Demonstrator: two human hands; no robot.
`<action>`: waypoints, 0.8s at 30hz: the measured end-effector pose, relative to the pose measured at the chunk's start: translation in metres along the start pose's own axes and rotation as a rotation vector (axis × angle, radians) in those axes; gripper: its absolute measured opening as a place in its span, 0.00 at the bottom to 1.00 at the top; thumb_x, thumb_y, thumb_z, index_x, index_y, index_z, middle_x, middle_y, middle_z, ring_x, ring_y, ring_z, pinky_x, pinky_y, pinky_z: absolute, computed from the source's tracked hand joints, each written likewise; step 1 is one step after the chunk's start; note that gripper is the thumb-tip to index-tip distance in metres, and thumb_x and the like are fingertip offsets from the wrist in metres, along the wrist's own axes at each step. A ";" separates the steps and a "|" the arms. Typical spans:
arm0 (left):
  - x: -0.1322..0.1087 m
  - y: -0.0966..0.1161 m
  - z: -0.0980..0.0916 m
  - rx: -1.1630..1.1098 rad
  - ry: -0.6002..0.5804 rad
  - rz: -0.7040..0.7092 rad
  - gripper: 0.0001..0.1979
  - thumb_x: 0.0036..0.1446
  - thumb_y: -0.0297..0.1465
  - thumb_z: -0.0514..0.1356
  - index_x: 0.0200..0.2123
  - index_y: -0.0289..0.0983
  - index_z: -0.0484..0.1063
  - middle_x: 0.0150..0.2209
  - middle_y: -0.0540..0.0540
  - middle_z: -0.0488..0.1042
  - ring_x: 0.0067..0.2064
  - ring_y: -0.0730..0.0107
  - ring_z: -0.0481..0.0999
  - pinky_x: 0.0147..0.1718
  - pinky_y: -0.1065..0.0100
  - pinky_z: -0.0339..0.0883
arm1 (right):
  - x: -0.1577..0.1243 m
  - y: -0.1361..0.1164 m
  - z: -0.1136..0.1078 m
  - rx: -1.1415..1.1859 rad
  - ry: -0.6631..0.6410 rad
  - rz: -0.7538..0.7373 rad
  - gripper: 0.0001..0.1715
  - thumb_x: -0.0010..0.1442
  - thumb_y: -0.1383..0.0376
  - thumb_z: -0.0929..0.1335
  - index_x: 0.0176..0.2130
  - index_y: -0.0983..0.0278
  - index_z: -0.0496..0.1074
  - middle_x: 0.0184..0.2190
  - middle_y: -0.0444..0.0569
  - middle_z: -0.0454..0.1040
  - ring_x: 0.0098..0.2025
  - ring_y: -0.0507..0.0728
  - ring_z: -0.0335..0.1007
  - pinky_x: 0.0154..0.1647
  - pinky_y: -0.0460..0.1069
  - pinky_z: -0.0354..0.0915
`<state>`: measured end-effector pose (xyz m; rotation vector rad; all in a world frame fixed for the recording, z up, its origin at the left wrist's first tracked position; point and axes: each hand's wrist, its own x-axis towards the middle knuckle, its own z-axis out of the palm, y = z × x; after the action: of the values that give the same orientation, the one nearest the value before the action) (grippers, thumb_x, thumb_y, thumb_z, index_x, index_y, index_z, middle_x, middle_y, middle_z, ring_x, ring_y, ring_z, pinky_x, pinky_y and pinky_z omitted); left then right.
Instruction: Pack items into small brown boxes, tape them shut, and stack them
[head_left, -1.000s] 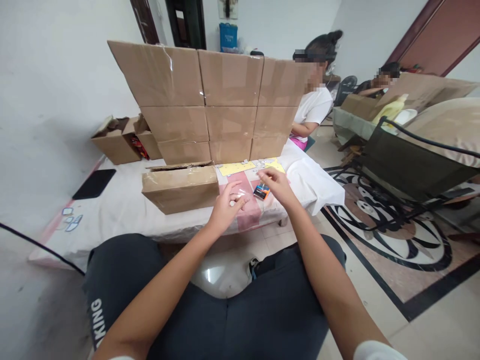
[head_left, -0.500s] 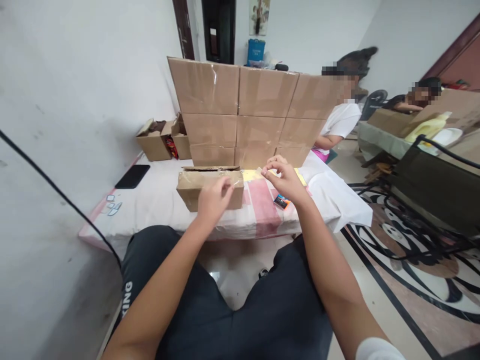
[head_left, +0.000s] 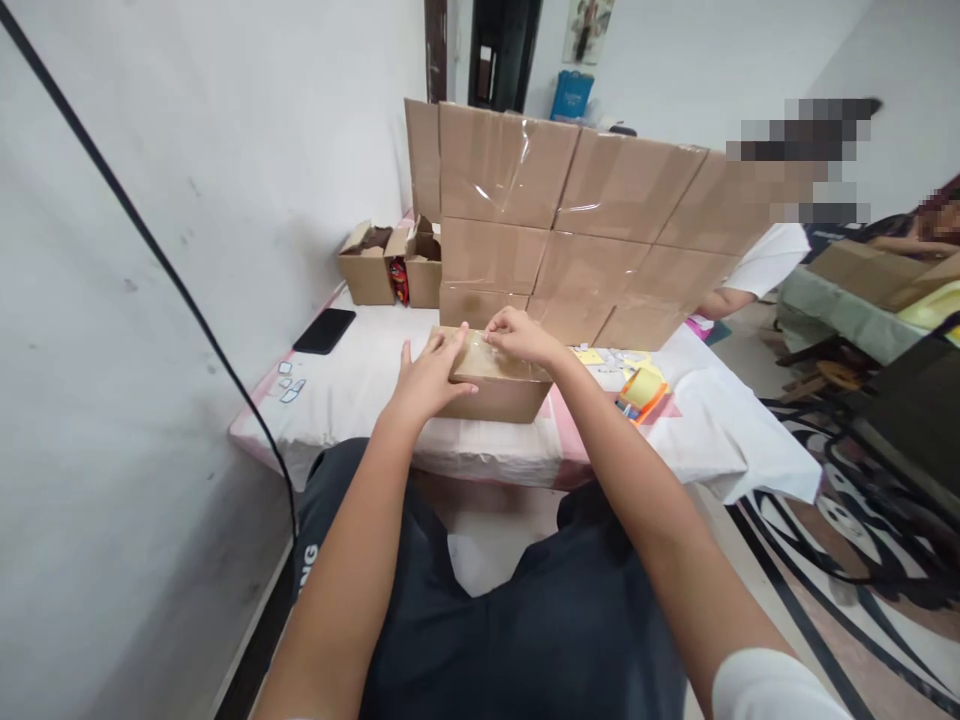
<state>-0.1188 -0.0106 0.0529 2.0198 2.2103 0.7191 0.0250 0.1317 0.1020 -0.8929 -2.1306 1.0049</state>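
A small cardboard box (head_left: 501, 396) with shiny tape on top lies on the low white-covered table (head_left: 375, 365) in front of me. My left hand (head_left: 429, 376) rests against the box's left front corner with its fingers stretched out and spread. My right hand (head_left: 523, 338) is on the box's top, fingers bent and pressed together at the taped flap. Whether there is anything else between its fingertips I cannot tell. My knees in dark trousers are just below the table edge.
A wall of stacked taped cartons (head_left: 570, 225) stands right behind the small box. Yellow tape and small items (head_left: 640, 390) lie to the right, a black phone (head_left: 324, 330) and two open boxes (head_left: 375, 265) to the left. A person in a white shirt (head_left: 765, 262) sits behind the cartons.
Both hands have moved left from the pink strip and small items onto the small box. My view has swung left, so the table and cartons now sit further right.
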 end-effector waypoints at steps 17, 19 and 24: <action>-0.016 0.003 0.002 0.126 0.051 0.212 0.28 0.63 0.25 0.56 0.65 0.51 0.62 0.70 0.46 0.58 0.72 0.49 0.52 0.65 0.29 0.30 | 0.017 0.067 -0.063 -0.531 0.529 0.122 0.03 0.58 0.67 0.69 0.34 0.63 0.68 0.37 0.51 0.70 0.41 0.60 0.63 0.50 0.60 0.57; -0.017 0.004 0.003 0.113 0.042 0.220 0.29 0.64 0.25 0.54 0.66 0.51 0.60 0.69 0.46 0.62 0.70 0.51 0.57 0.66 0.32 0.30 | 0.014 0.092 -0.100 -0.452 0.606 0.254 0.05 0.57 0.68 0.69 0.30 0.62 0.68 0.32 0.47 0.70 0.35 0.56 0.62 0.46 0.56 0.58; -0.016 0.005 0.008 0.129 0.073 0.224 0.25 0.64 0.31 0.57 0.64 0.49 0.62 0.66 0.46 0.66 0.67 0.50 0.63 0.66 0.37 0.33 | -0.007 0.144 -0.172 -0.469 0.618 0.420 0.13 0.57 0.71 0.68 0.23 0.61 0.66 0.21 0.43 0.65 0.28 0.54 0.59 0.39 0.54 0.58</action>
<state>-0.1088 -0.0231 0.0435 2.3690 2.1425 0.6958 0.2027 0.2651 0.0728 -1.6776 -1.6824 0.3144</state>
